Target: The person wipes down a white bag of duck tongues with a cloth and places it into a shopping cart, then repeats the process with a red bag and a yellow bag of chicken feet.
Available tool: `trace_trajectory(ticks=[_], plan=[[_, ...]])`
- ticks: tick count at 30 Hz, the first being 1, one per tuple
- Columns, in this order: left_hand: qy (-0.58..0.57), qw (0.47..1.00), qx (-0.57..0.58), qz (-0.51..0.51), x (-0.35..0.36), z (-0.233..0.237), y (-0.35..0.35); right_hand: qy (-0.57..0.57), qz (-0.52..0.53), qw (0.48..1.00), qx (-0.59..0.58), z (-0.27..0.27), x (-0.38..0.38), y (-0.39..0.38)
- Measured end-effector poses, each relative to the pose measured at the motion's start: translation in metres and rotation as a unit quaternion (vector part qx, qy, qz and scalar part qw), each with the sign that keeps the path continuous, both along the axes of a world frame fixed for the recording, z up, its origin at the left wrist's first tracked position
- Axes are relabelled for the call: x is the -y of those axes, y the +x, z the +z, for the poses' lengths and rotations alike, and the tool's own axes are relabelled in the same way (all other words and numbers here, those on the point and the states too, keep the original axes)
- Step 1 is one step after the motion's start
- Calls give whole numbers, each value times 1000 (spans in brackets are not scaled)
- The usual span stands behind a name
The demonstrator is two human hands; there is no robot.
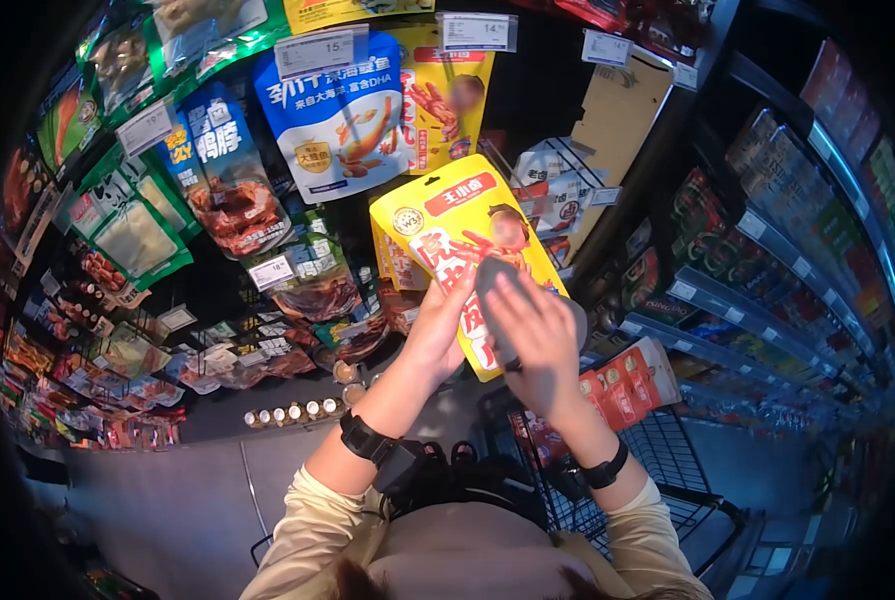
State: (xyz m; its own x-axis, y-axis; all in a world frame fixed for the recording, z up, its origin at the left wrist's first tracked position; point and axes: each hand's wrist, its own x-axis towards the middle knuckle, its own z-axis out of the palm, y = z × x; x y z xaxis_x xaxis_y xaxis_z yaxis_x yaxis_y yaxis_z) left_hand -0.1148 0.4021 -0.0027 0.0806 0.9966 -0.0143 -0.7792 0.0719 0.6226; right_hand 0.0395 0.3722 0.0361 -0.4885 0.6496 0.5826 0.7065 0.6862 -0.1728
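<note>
A yellow snack bag (438,215) with red and white lettering is held up in front of me, tilted, its hang hole at the top. My left hand (443,325) grips its lower left edge, thumb on the front. Over the bag's lower right lies my right hand (540,335), its fingers together and blurred. A dark grey, cloth-like piece (578,322) shows around those fingers, pressed between them and the bag's front. Part of the printed lettering is hidden behind it.
Snack bags hang ahead, including a blue and white bag (333,115) beneath a price tag (323,52). Stocked shelves (758,300) line the right. A wire shopping cart (668,455) stands at my right, near red packets (628,385). Several small white-topped containers (293,411) sit low ahead.
</note>
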Motion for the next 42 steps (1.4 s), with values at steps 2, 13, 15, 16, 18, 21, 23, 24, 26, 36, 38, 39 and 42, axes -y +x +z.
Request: trace_trajectory(ticks=[2, 13, 15, 16, 18, 21, 23, 24, 26, 36, 38, 39, 42], plan=[[-6, 1000, 20, -13, -7, -5, 0, 8, 37, 993, 114, -8, 9, 2], [8, 968, -93, -234, -7, -6, 41, 24, -116, 985, -126, -39, 15, 83], [47, 941, -149, -302, -8, -11, 56, 15, -113, 986, -124, -32, 24, 95], [48, 937, -147, -312, -13, -14, 61, 6, -97, 988, -123, -27, 29, 103], [75, 899, -183, -391, -26, -24, 69, -23, -105, 974, -198, -36, 35, 127], [33, 876, -178, -447, -42, -46, 76, -149, -348, 857, -348, -51, 39, 168], [33, 856, -172, -486, -44, -62, 86, -327, -302, 830, -337, -63, 49, 188], [39, 833, -183, -521, -40, -68, 94, -431, -260, 788, -354, -79, 55, 199], [14, 795, -183, -579, -34, -85, 109, -507, -171, 722, -438, -131, 67, 208], [101, 766, -412, -482, -16, -196, 155, -523, -285, 404, -694, -259, 117, 216], [82, 730, -407, -542, -8, -225, 166, -521, -297, 391, -698, -311, 120, 221], [95, 723, -429, -533, -3, -260, 178, -519, -306, 387, -698, -333, 120, 223], [11, 639, -494, -590, 1, -229, 186, -512, -349, 403, -674, -366, 113, 216]])
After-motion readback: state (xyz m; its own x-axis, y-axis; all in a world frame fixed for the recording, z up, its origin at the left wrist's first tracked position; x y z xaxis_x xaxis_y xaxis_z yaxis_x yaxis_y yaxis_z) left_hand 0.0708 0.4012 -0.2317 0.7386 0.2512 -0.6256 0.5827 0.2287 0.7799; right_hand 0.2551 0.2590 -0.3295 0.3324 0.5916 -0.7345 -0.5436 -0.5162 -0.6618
